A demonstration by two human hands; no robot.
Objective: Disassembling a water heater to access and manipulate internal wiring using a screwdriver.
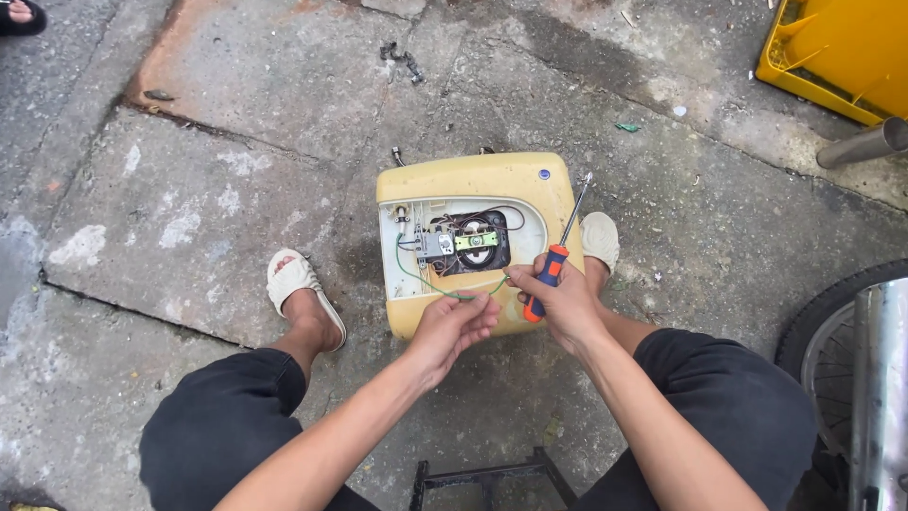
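Note:
A yellowed square appliance casing (501, 180) lies on the concrete between my feet, its panel off so the wiring and a round black part (476, 242) show. My left hand (452, 326) pinches a thin green wire (426, 281) that runs out of the opening. My right hand (566, 301) holds an orange-and-blue-handled screwdriver (550, 274), shaft pointing up past the casing's right edge, and its fingertips also touch the wire's end.
Cracked concrete ground (208, 189) all around. A yellow crate (837, 52) and a metal pipe (865, 144) stand at the top right, a wheel with a tyre (828, 322) at the right edge. A small black stool frame (487, 473) sits below me. Loose screws (402, 59) lie farther off.

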